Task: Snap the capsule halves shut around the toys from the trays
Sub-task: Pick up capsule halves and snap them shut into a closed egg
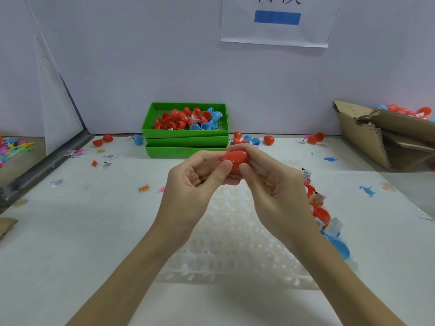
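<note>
Red capsule [235,159] is lying crosswise between my hands, my left fingers [222,169] and right fingers [244,169] clamping its opposite ends, pressing inward along its long axis.

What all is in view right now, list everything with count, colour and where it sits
Red plastic capsule: one, red, held between both hands above the table centre.
Green plastic trays: a stack, exact count unclear, green, at the back wall; the top one holds red and blue capsule halves.
Loose capsule pieces: several, red and blue, scattered beside the stack and along the right near side.
Small plastic toy dinosaurs: several, blue, orange, pink, scattered on the white table.
Clear bubble tray: one, translucent, under the forearms.
Torn cardboard box: one, brown, back right, capsules inside.
Paper sign: one, white with a blue bar, on the wall.
Left hand: fingers pinch the capsule.
Right hand: fingers pinch the capsule.
</note>
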### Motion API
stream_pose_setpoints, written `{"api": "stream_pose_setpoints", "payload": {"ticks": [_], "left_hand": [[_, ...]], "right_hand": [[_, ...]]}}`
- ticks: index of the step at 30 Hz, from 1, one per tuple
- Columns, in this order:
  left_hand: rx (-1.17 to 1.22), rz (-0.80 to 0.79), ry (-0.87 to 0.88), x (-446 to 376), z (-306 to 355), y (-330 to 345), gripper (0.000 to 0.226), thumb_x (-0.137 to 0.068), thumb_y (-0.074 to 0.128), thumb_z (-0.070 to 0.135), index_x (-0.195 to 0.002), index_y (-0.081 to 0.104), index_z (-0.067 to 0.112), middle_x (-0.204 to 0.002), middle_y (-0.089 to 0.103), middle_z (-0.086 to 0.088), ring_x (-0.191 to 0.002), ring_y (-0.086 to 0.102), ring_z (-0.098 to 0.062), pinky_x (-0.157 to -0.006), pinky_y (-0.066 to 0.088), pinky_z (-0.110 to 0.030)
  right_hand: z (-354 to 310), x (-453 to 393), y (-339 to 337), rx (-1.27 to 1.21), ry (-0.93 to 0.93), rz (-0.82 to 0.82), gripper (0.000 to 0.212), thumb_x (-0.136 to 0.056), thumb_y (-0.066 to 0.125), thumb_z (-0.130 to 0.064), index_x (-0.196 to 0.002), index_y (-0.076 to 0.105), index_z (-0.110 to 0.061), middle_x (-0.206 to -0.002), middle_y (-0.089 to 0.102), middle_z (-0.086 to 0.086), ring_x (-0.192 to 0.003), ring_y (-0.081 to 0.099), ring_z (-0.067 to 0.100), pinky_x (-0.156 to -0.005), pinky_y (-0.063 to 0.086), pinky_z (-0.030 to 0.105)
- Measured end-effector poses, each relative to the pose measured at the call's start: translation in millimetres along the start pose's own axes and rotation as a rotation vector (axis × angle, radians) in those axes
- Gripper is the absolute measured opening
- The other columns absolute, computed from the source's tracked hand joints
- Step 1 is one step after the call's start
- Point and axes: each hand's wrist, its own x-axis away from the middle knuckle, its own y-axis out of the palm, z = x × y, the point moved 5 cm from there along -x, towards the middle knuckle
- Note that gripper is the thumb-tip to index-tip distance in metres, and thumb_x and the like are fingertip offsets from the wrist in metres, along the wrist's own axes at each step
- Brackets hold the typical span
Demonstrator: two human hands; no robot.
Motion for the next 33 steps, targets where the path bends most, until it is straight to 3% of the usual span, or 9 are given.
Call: {"api": "stream_pose_setpoints", "payload": {"ticks": [5, 9, 12, 16, 28, 31, 33], "left_hand": [[0.005, 0.003, -0.02, 0, -2, 0, 0.03, -0.095, 0.068, 0.025, -0.119, 0.071, 0.008, -0.099, 0.081, -0.01, -0.093, 0.078, -0.027, -0.084, 0.061, -0.027], [-0.002, -0.015, -0.042, 0, -2, -2, 0.029, -0.095, 0.069, 0.026, -0.12, 0.072, 0.01, -0.105, 0.08, -0.01, -0.101, 0.077, -0.029, -0.093, 0.06, -0.033], [-0.017, -0.019, -0.045, 2, -2, 0, 0.027, -0.094, 0.072, 0.025, -0.118, 0.073, 0.011, -0.102, 0.08, -0.01, -0.099, 0.077, -0.03, -0.093, 0.06, -0.034], [-0.047, -0.022, -0.037, 8, -3, 11, 0.029, -0.09, 0.075, 0.023, -0.116, 0.073, 0.011, -0.102, 0.081, -0.006, -0.1, 0.078, -0.025, -0.095, 0.06, -0.034], [-0.075, 0.072, -0.064, 13, -6, 15, 0.022, -0.095, 0.072, 0.023, -0.115, 0.073, 0.013, -0.097, 0.082, -0.002, -0.096, 0.079, -0.02, -0.094, 0.061, -0.036], [-0.068, 0.089, -0.095, 12, -9, 13, 0.021, -0.097, 0.07, 0.024, -0.113, 0.072, 0.009, -0.095, 0.081, -0.007, -0.093, 0.079, -0.023, -0.093, 0.062, -0.037], [0.019, 0.062, -0.163, 11, -13, 14, 0.028, -0.099, 0.066, 0.027, -0.113, 0.072, 0.003, -0.095, 0.08, -0.014, -0.093, 0.078, -0.027, -0.092, 0.061, -0.037]], "right_hand": [[2, 0, -2, 0.084, -0.008, -0.024, 0.037, -0.103, 0.059, -0.006, -0.138, 0.061, -0.017, -0.119, 0.07, -0.014, -0.111, 0.068, 0.0, -0.095, 0.052, 0.014], [-5, 3, 4, 0.135, -0.037, -0.062, 0.045, -0.098, 0.066, -0.009, -0.143, 0.056, -0.011, -0.117, 0.072, -0.009, -0.105, 0.07, 0.001, -0.094, 0.053, 0.014], [-8, 6, 8, 0.31, -0.073, 0.03, 0.053, -0.09, 0.078, -0.021, -0.137, 0.058, -0.008, -0.109, 0.075, -0.003, -0.095, 0.07, 0.004, -0.091, 0.05, 0.007], [-8, 9, 4, 0.453, -0.095, 0.192, 0.05, -0.083, 0.085, -0.015, -0.127, 0.065, -0.004, -0.103, 0.077, 0.003, -0.085, 0.061, -0.003, -0.088, 0.038, -0.006], [-7, 10, 4, 0.439, -0.11, 0.183, 0.046, -0.085, 0.083, -0.007, -0.126, 0.065, 0.003, -0.097, 0.078, 0.005, -0.098, 0.053, -0.009, -0.084, 0.034, -0.01], [-4, 7, 6, 0.455, -0.071, 0.135, 0.045, -0.087, 0.081, -0.018, -0.126, 0.066, 0.0, -0.093, 0.078, 0.004, -0.088, 0.067, 0.005, -0.08, 0.034, -0.011], [-5, 6, 6, 0.456, -0.074, 0.124, 0.048, -0.088, 0.079, -0.023, -0.127, 0.065, -0.001, -0.098, 0.078, 0.006, -0.099, 0.065, 0.013, -0.082, 0.033, -0.011]]}}
